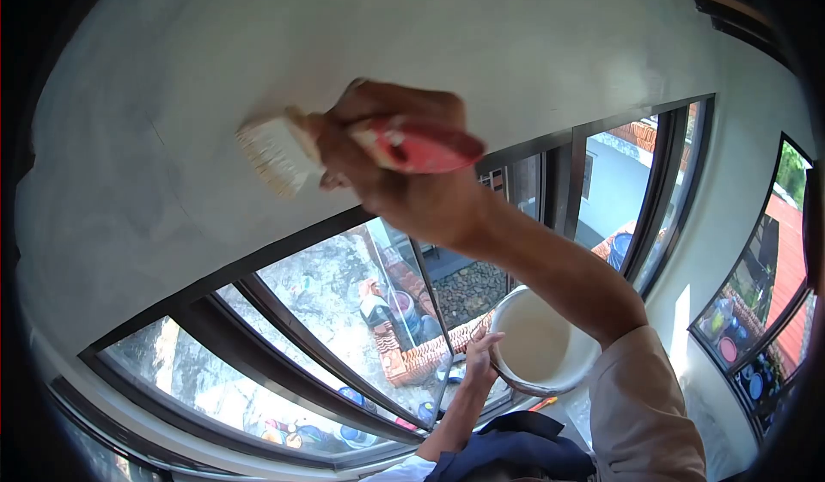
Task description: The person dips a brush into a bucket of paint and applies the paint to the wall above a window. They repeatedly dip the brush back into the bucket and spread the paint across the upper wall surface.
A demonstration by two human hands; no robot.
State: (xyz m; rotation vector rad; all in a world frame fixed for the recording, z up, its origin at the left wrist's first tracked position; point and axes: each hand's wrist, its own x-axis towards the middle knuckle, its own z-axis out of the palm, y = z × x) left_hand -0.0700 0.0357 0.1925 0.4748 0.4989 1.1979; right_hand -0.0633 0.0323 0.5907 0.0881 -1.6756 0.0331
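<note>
My right hand (421, 194) is raised against the pale wall (550, 52), its fingers wrapped round a wide paintbrush (277, 157) with a red handle. The light bristles, coated whitish, point left and lie right at the wall surface above the window frame. Lower down, my left hand (479, 360) grips the side of a round white bucket (581, 363), thumb near the rim. Pale, creamy paint (531, 340) shows inside the bucket, which tilts toward the camera. My right forearm passes over part of its rim.
Dark-framed windows (232, 263) run diagonally below the painted wall, with some panels swung open. Another window (756, 267) is at the right. Outside lie stacked roof tiles (412, 360) and several containers on concrete. Dark beams (730, 1) cross the upper right corner.
</note>
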